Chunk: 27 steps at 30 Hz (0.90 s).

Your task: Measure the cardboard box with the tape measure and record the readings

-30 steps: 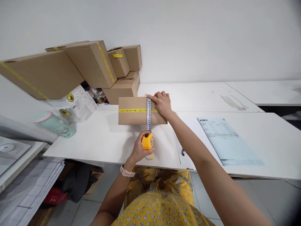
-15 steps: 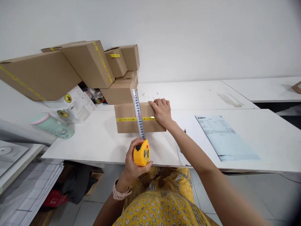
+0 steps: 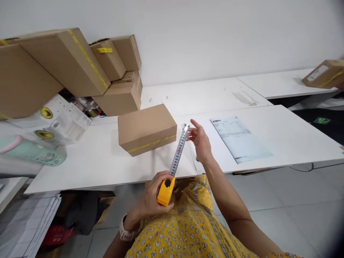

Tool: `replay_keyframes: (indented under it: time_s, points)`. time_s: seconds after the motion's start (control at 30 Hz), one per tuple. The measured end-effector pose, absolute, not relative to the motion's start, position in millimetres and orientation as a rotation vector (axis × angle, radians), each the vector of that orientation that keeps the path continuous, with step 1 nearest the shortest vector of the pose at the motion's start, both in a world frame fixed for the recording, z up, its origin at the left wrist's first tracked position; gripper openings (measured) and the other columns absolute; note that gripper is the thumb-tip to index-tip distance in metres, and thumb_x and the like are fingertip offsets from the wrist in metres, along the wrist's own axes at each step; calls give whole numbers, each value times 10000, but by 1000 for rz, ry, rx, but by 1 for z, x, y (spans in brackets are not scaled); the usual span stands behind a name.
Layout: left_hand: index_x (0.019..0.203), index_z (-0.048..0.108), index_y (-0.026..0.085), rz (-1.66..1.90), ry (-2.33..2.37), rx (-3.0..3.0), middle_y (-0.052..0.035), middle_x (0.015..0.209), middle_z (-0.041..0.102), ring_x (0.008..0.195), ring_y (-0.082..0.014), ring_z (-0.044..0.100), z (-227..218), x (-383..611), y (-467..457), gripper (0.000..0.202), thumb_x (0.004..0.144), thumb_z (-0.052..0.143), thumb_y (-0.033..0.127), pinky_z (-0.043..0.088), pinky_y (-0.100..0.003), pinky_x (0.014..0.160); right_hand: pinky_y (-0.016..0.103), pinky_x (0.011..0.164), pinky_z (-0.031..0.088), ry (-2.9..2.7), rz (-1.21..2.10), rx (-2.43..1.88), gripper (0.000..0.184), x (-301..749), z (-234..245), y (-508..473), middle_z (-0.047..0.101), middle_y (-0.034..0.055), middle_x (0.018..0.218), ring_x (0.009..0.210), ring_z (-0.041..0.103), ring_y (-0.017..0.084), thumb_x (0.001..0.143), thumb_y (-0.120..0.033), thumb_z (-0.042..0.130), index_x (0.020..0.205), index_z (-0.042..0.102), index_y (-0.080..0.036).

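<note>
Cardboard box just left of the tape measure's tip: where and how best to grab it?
Probably by both short ends, squeezing inward from left and right: the cardboard box is longer side to side than front to back, and no handle shows on the faces in view.

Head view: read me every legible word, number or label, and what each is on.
"PONY", blurred, at top and bottom of the pale blue sheet.
"7 8 9 10 1 2 3 4 5 6 7 8", the 10 red, on the tape measure's blade.
Too small or blurred: the sheet's finer print, the white cartons, the yellow strip on the nearest box, the white label on the far-right box.
</note>
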State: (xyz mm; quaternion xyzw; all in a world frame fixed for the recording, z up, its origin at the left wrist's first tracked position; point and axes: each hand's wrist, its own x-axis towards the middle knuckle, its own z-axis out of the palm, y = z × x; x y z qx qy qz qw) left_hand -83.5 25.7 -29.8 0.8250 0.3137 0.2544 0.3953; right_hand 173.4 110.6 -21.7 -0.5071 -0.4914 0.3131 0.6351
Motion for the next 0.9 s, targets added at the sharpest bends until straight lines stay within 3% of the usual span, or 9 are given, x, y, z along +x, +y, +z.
replay_keyframes:
  time_s: [0.13,0.27,0.33,0.47,0.6,0.73,0.8,0.9]
  points:
    - [1357,493,267,438,663,2069,-118,1400,569,1334,-322,544,-29,-76,28,766,656,780,154,470,-439,1116,281,577,477,-947,822,-1126,406,202,-15,79,680,7,795,580,519,117,887,-506,679,1185,716,-233]
    - [1490,416,272,418,644,2081,-130,1575,423,1435,-324,456,-35,-66,27,835,732,743,150,420,-456,1175,287,531,467,-826,782,-1146,332,210,-27,51,695,7,740,550,515,119,837,-457,744,1084,747,-234]
    - [1513,408,269,485,681,2083,-134,1568,432,1432,-324,462,-39,-60,25,821,763,717,148,437,-460,1165,301,528,488,-805,775,-1176,313,203,-34,37,709,7,731,538,536,129,823,-450,756,1063,749,-248]
    - [1503,426,257,613,750,2071,-120,1436,592,1292,-306,604,-43,-51,23,745,811,692,183,512,-463,1099,317,527,524,-892,847,-1231,265,173,-44,11,687,-18,664,511,577,145,841,-446,738,1045,746,-277]
    - [1483,449,280,677,862,2092,-87,1443,615,1254,-275,647,-36,-56,32,665,861,674,209,562,-426,1048,325,575,537,-1054,829,-1321,282,163,-53,2,683,-18,656,544,613,160,912,-470,651,1108,735,-286]
    - [1397,536,227,1095,1092,2159,-95,1315,691,1113,-256,713,-20,-78,66,572,854,709,273,612,-404,950,308,600,485,-931,619,-1559,361,197,-76,25,660,7,683,597,588,163,933,-556,552,894,680,-221]
    - [1358,563,194,1340,1294,2168,-99,1272,702,1086,-251,714,-7,-91,94,578,821,750,298,598,-414,969,315,664,469,-912,469,-1759,365,220,-91,46,654,13,724,661,588,174,914,-563,543,857,626,-212]
    - [1341,555,158,1542,1452,2176,-82,1299,678,1134,-241,680,15,-105,142,577,814,760,275,565,-442,1018,337,713,450,-1011,419,-2036,389,240,-106,73,683,36,802,723,616,210,919,-558,532,1039,602,-195]
